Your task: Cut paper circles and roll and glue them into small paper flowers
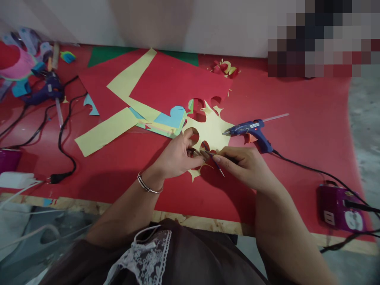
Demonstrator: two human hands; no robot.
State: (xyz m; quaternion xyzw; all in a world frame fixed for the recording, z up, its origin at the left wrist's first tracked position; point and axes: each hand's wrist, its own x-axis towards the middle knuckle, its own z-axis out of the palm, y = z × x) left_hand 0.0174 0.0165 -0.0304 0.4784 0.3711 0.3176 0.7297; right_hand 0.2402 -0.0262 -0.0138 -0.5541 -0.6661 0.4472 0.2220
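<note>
My left hand point(175, 156) is closed in a pinch, its thumb and fingertips meeting those of my right hand. Whatever small piece it holds is mostly hidden by the fingers. My right hand point(246, 164) is closed on a thin, dark, pointed tool point(219, 168), whose tip slants down to the right. Just behind and under both hands lies a pale yellow paper sheet point(212, 124) with rounded cut-outs and jagged edges. A blue glue gun point(249, 128) lies right of the sheet, its nozzle over the paper's edge and a glue stick in its back.
Red card point(184, 79) and yellow paper strips point(109, 130) lie behind my hands, beside blue paper point(175, 116). Another glue gun point(49, 91) sits at left among black cables. A purple power box point(340, 208) stands at front right. Paper scraps point(227, 69) lie at the back.
</note>
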